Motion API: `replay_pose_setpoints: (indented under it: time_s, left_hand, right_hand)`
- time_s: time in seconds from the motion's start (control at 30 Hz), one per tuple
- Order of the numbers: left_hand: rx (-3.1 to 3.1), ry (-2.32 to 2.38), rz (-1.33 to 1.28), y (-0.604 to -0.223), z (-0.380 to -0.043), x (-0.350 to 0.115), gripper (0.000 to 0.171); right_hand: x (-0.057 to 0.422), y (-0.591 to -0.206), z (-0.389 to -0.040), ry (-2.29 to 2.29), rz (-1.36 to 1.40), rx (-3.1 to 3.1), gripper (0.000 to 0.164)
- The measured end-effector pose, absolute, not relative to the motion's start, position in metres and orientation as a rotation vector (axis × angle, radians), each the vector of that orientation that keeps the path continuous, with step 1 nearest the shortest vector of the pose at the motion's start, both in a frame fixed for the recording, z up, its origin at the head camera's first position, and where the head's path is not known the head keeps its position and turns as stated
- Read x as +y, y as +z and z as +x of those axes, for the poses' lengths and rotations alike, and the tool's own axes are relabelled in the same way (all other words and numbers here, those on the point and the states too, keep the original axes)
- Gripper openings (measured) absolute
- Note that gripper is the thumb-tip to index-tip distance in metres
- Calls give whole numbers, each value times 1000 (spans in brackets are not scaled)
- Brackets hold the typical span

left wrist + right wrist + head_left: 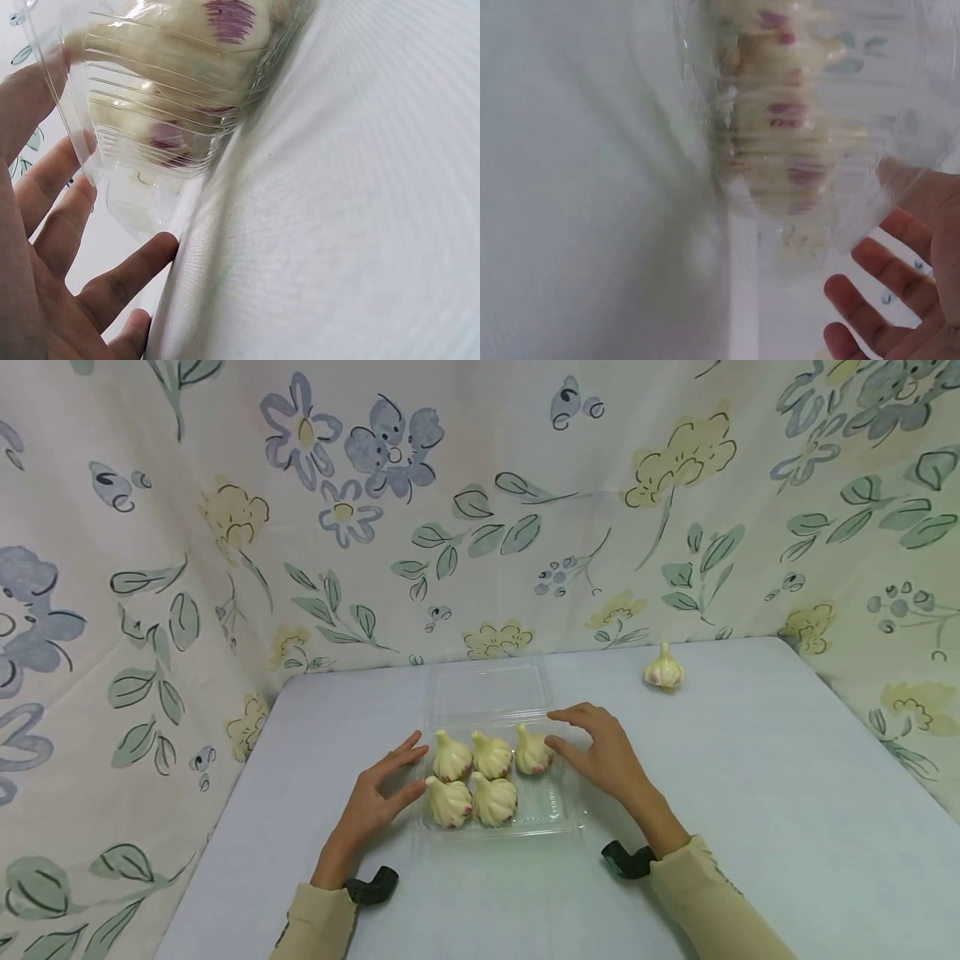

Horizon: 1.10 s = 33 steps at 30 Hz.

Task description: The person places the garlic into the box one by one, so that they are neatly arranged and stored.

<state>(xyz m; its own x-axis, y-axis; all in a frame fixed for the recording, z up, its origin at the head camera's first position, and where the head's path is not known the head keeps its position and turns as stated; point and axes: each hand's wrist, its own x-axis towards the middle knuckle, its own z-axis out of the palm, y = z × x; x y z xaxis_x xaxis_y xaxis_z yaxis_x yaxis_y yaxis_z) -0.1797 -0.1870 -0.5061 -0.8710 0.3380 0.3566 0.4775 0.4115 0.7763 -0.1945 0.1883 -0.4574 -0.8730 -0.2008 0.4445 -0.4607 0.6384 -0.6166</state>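
A clear plastic clamshell container (543, 802) holds several garlic bulbs (492, 755), three in the far row and two in the near row. The near right spot holds no bulb. At the container's left edge is my left hand (377, 792), its fingers spread and fingertips at the rim, as the left wrist view also shows. My right hand (606, 756) is at the right edge, thumb (900, 180) by the rim and the other fingers loosely extended. Ridged clear walls (165, 97) show pale bulbs with purple marks inside.
The container's lid (491, 687) lies folded back behind it. One more garlic bulb (664, 670) sits at the far right of the white table (750, 793). A floral curtain (480, 527) hangs behind the table and along its sides.
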Motion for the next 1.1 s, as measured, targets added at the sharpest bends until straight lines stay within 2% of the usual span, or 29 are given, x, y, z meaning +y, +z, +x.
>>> replay_pose_setpoints:
  time_s: [0.3,1.1]
  left_hand:
    - [-2519,-1453,-733,-506,-179,-187,54]
    - [-2501,-1453,-746,-506,-179,-187,53]
  right_hand:
    - [211,-465,-204,1139,359,-2483,34]
    - [256,-485,-214,1378,-48,-2638,44]
